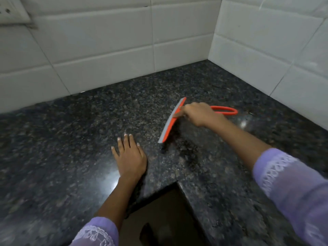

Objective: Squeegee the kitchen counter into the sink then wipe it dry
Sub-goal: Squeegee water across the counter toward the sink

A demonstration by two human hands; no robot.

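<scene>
Squeegee point(173, 119) with orange frame and grey blade is being held by the right hand point(197, 113), which is being closed around its handle just behind the blade, on the far right part of the dark speckled granite surface point(71, 139). The blade is being kept angled, its near end touching the surface. The left hand point(129, 157) is being laid flat, fingers spread, nearer and left. White tiled walls point(106, 50) are bordering the corner.
</scene>
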